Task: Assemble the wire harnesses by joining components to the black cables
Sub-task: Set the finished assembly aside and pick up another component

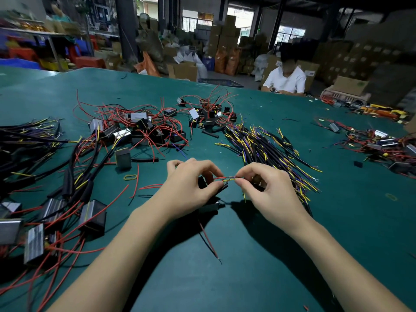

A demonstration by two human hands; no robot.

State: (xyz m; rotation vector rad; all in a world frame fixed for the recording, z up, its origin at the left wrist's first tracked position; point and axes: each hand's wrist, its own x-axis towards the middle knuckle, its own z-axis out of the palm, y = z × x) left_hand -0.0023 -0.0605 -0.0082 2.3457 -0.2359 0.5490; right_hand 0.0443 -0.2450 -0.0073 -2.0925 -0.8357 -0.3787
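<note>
Both hands work close together above the green table (247, 278). The left hand (189, 185) has its fingers curled, pinching a red wire (218, 178), with a black box (210, 207) hanging just under it. The right hand (267, 188), fingers curled too, pinches the yellow wire (231, 179) where the 2 wires meet. A pile of black cables (265, 143) lies beyond the right hand, and boxes with red wires (139, 124) lie farther left.

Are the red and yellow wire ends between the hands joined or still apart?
Joined, apparently: red wire and yellow wire meet between left hand and right hand, which pinch them.
</note>
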